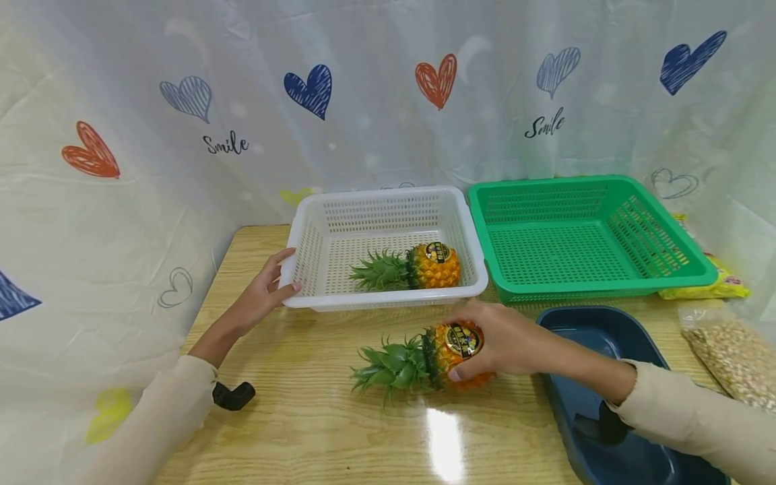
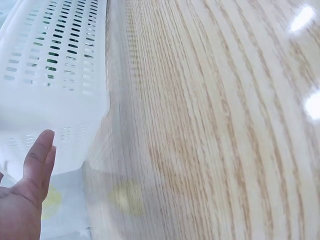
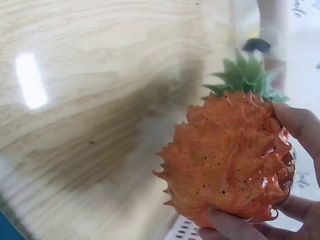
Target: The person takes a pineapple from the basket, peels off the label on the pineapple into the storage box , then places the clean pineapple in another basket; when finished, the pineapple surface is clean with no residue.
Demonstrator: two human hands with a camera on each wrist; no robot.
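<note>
Two pineapples (image 1: 432, 357) (image 1: 413, 267), two baskets (image 1: 388, 300) (image 1: 606, 285), one blue tray (image 1: 591, 342), one clear bag (image 1: 736, 357)

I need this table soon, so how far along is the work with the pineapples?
Done, it seems: one pineapple lies in the white basket. In hand: a second pineapple, gripped by the right hand in front of the basket, while the left hand touches the basket's left end. Remaining, probably: placing that one inside too.

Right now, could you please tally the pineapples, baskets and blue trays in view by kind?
Pineapples: 2 (basketed pineapple, held pineapple)
Baskets: 2 (white basket, green basket)
Blue trays: 1 (blue tray)
Total: 5
</note>
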